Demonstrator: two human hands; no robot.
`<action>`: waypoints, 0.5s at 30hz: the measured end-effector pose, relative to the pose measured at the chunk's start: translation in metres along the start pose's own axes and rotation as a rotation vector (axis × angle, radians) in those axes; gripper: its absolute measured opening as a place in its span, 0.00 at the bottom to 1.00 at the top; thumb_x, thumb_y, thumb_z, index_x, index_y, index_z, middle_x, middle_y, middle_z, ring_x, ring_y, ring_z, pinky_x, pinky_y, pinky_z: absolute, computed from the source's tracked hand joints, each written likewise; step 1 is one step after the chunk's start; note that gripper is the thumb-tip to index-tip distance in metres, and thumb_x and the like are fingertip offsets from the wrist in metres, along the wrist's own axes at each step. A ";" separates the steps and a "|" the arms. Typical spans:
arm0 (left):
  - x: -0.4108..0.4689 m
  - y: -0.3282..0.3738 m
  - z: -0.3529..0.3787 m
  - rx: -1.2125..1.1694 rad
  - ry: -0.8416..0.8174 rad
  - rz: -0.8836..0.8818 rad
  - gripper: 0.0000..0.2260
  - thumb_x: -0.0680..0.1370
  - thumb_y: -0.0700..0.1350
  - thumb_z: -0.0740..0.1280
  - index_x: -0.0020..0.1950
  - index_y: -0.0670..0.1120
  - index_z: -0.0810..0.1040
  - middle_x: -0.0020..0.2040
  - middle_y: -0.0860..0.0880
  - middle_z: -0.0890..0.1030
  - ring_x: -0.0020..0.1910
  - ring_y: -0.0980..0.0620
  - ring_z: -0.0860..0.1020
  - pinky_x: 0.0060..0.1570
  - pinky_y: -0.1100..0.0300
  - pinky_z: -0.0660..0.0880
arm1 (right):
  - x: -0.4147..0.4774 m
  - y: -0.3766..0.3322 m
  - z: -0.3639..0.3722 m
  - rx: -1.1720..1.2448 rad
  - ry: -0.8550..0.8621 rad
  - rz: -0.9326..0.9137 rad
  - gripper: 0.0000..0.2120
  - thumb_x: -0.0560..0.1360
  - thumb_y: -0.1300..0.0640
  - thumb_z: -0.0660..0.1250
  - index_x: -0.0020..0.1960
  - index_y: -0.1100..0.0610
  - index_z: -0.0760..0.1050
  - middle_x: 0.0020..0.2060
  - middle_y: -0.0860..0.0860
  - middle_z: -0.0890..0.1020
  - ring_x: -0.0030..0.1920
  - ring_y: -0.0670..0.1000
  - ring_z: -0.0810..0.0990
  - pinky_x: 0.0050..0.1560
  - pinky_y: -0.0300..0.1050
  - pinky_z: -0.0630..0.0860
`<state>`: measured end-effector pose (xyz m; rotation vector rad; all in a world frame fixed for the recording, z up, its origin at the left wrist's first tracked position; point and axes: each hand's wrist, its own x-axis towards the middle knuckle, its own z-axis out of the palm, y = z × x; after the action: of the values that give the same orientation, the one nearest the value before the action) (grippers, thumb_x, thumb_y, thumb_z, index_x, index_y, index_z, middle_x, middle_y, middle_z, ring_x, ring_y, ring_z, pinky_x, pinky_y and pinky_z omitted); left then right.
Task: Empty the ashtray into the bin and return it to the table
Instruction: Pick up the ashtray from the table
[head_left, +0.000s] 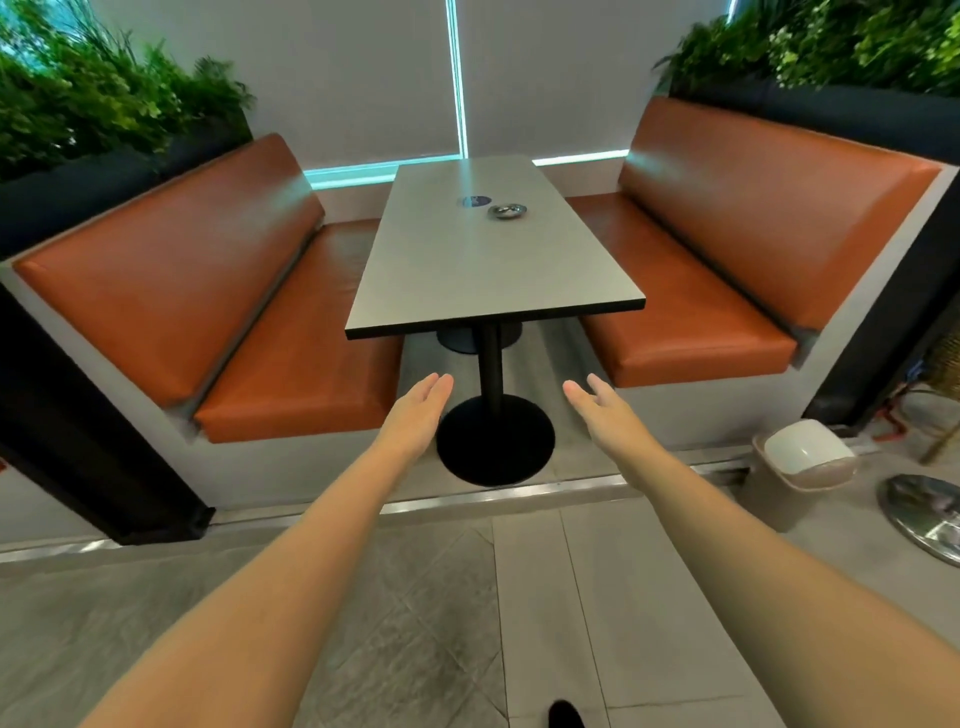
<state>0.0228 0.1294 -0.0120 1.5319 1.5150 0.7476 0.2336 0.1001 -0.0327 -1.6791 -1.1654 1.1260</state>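
A small round metal ashtray (507, 211) sits on the far half of a long grey table (483, 280), beside a dark round sticker (474, 201). A beige bin (795, 475) with a white swing lid stands on the floor at the right, below the right bench. My left hand (415, 410) and my right hand (600, 410) are stretched out in front of me, below the table's near edge, fingers straight and apart, holding nothing. Both hands are well short of the ashtray.
Orange padded benches (291, 332) (691, 306) flank the table. The table stands on a black post with a round base (494, 439). A metal strip marks a step up to the booth floor. A shiny metal disc base (930, 519) lies right of the bin. Planters line both sides.
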 end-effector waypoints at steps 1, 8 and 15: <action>0.016 0.002 0.003 0.020 0.000 0.006 0.25 0.79 0.55 0.53 0.74 0.48 0.59 0.75 0.49 0.62 0.74 0.50 0.60 0.71 0.57 0.56 | 0.016 0.000 -0.003 0.002 -0.008 -0.005 0.33 0.77 0.42 0.56 0.76 0.52 0.49 0.76 0.54 0.59 0.74 0.55 0.60 0.71 0.51 0.60; 0.136 0.042 0.024 0.176 -0.018 0.001 0.26 0.77 0.47 0.62 0.74 0.46 0.59 0.75 0.46 0.62 0.73 0.47 0.61 0.71 0.55 0.59 | 0.137 -0.024 -0.038 -0.169 -0.061 -0.041 0.30 0.77 0.49 0.61 0.75 0.55 0.56 0.75 0.54 0.60 0.74 0.55 0.61 0.70 0.48 0.60; 0.242 0.077 0.027 0.323 -0.037 0.056 0.26 0.77 0.45 0.63 0.74 0.44 0.60 0.75 0.47 0.62 0.74 0.49 0.60 0.71 0.58 0.56 | 0.253 -0.062 -0.061 -0.376 -0.089 -0.129 0.30 0.77 0.52 0.61 0.74 0.61 0.57 0.75 0.56 0.61 0.74 0.54 0.60 0.71 0.45 0.57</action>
<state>0.1068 0.3701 0.0080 1.8209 1.6294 0.5193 0.3220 0.3520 -0.0140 -1.8129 -1.5963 0.9507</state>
